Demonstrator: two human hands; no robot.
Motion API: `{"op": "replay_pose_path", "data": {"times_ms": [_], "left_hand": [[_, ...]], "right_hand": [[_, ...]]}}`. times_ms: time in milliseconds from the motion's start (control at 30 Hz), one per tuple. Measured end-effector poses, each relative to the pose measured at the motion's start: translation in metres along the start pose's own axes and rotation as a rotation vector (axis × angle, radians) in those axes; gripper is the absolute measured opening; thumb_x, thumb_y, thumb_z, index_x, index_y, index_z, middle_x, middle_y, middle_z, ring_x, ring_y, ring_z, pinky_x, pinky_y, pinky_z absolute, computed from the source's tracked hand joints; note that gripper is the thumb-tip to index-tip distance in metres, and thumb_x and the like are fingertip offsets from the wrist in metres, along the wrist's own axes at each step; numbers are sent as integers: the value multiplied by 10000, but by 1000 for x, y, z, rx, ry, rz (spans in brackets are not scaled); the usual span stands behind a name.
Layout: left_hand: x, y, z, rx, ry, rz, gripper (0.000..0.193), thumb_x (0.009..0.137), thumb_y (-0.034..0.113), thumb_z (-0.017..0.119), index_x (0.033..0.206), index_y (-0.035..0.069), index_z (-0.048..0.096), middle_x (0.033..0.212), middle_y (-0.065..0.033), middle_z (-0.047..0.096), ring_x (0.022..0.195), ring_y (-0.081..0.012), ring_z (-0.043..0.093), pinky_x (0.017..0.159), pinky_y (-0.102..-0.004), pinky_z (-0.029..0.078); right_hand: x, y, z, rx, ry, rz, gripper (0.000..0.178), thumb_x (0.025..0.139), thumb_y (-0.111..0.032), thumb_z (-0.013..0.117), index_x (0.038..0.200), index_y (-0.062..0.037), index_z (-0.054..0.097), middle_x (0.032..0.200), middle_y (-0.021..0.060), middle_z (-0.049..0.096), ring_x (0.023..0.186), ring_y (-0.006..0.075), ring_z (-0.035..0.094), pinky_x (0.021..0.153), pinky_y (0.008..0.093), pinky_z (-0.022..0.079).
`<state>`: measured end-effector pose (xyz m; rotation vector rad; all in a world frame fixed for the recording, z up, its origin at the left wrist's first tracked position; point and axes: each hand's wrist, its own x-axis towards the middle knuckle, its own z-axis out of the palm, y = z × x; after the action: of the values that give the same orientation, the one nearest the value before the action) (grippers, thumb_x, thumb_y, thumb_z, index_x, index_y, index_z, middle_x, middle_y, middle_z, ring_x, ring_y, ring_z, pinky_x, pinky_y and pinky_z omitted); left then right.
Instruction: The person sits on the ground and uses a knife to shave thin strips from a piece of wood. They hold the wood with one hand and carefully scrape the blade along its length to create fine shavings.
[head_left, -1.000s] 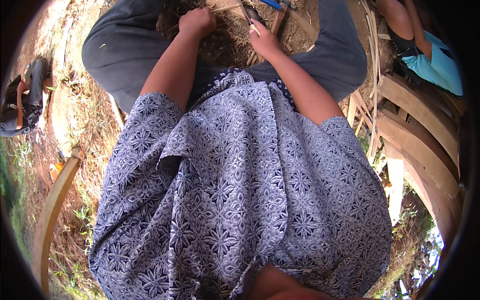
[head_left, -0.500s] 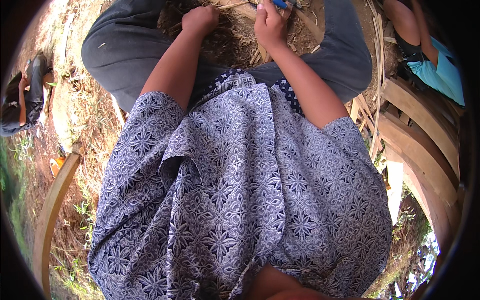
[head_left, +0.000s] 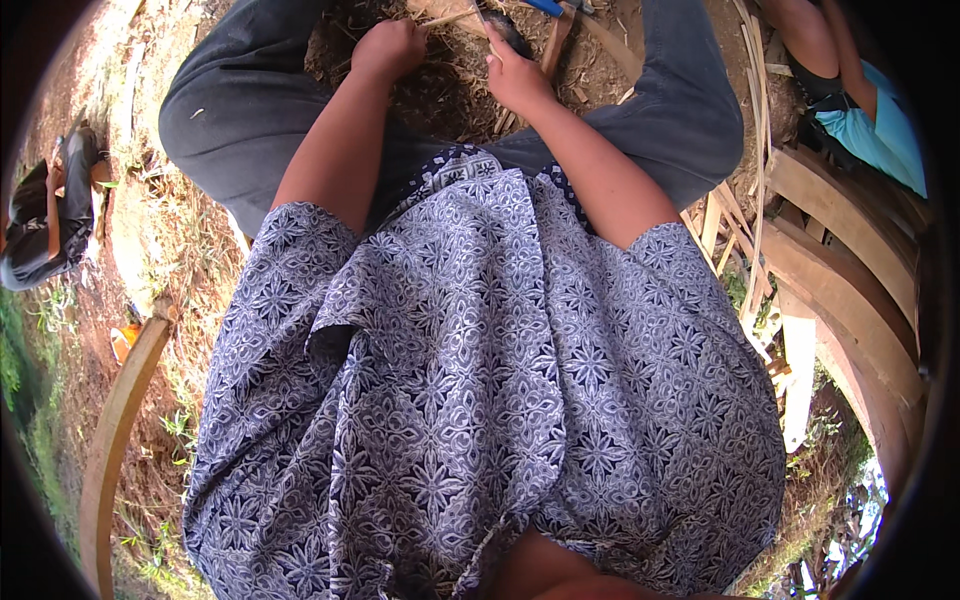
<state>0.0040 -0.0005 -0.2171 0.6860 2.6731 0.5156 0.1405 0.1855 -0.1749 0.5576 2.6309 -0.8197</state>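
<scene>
My left hand (head_left: 390, 48) is closed around a thin strip of pale wood or bamboo (head_left: 450, 18) near the top of the view. The strip's far end reaches toward my right hand (head_left: 518, 82). That hand is closed, index finger stretched along a narrow grey blade (head_left: 479, 12), apparently a knife; its handle is hidden in my fist. Blade and strip meet or cross at the upper edge. Just beyond my right fingers sits a dark rounded thing (head_left: 508, 35) that I cannot make out. A blue-handled tool (head_left: 545, 6) lies farther right, partly cut off.
Shavings (head_left: 460, 85) litter the ground between my bent legs. Long thin strips (head_left: 752, 90) and curved timbers (head_left: 840, 295) lie on the right, near a seated person in light blue (head_left: 870, 130). On the left are a curved beam (head_left: 122, 440) and another seated person (head_left: 55, 210).
My right hand has moved left and closer to me, uncovering the dark rounded thing and showing the blade. My left hand has shifted slightly left and nearer with the strip.
</scene>
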Motion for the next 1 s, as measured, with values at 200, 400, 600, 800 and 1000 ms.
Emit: {"op": "replay_pose_path", "data": {"times_ms": [200, 400, 600, 800, 1000], "left_hand": [[2, -11, 3, -33, 93, 122, 307, 918, 351, 625, 935, 66, 738, 927, -183, 707, 936, -357, 670, 837, -476, 540], [4, -17, 9, 3, 86, 138, 226, 865, 314, 704, 932, 101, 742, 934, -165, 701, 932, -353, 673, 820, -474, 545], [6, -17, 14, 2, 49, 116, 255, 861, 316, 678, 932, 72, 701, 965, -181, 685, 951, -376, 654, 830, -493, 524], [4, -2, -4, 75, 1, 83, 221, 864, 296, 650, 947, 96, 696, 1003, -142, 679, 982, -357, 652, 820, -497, 529], [3, -8, 6, 73, 30, 136, 269, 864, 326, 655, 1010, 104, 693, 1003, -149, 685, 998, -344, 661, 822, -472, 540]], "right_hand": [[3, 2, 0, 14, -24, -14, 587, 1003, -300, 431, 1554, -394, 249, 1129, 275, 663, 1027, 463, 636, 924, 521, 496], [4, 9, 5, -1, -43, -14, 582, 1003, -302, 433, 1551, -384, 257, 1138, 283, 656, 1029, 465, 635, 936, 522, 494], [9, 14, 5, -43, -52, -23, 589, 1002, -292, 443, 1555, -378, 256, 1098, 283, 664, 972, 441, 659, 895, 504, 510], [26, 20, 7, -125, -66, -60, 589, 997, -291, 458, 1554, -359, 277, 978, 233, 689, 837, 371, 682, 781, 464, 526], [21, -31, -30, -75, -157, 44, 584, 982, -207, 509, 1541, -169, 342, 1116, 299, 660, 986, 458, 657, 842, 494, 516]]}}
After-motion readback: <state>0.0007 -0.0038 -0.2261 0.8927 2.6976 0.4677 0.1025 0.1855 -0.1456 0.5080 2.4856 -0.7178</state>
